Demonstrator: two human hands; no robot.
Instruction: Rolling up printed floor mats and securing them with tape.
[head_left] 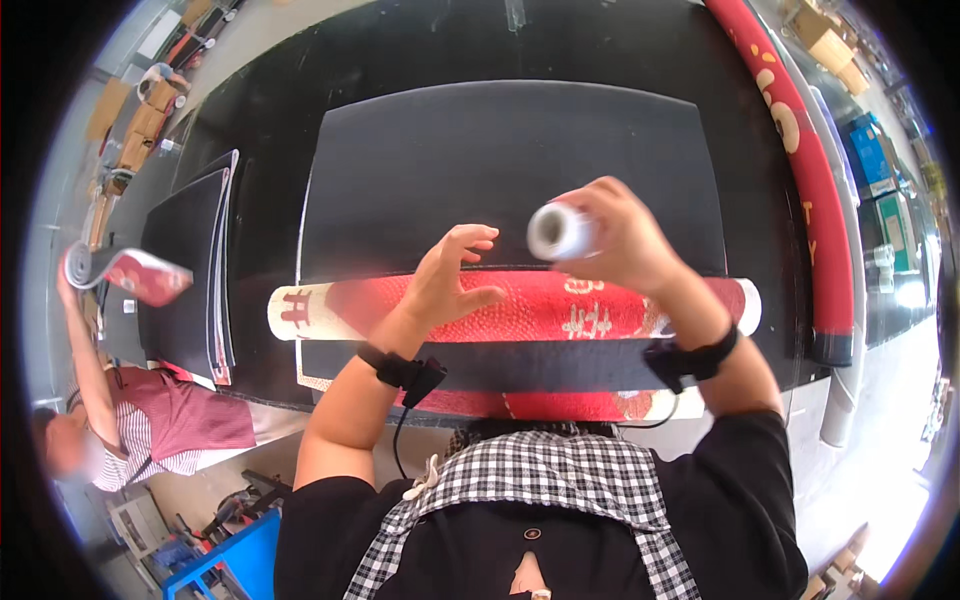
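Note:
My right hand (630, 228) is closed round a white roll (560, 232) with a hollow core, possibly tape or film. It is raised above the mats, the roll's round end turned toward the left. My left hand (450, 278) hovers with fingers apart and nothing in them, over the middle of a rolled-up mat (530, 308). This mat is red with cream ends and a pale pattern, lying crosswise in front of me. Under it spreads a flat dark mat (510, 170), its face down or plain. Another red patterned strip (550, 404) shows along the near edge, close to my apron.
A long red roll (800, 170) lies along the right side of the black table (440, 50). Flat dark mats (185, 260) are stacked at left. Beyond them a co-worker (170, 410) holds up a partly rolled red mat (140, 275). Something blue (225, 560) stands at lower left.

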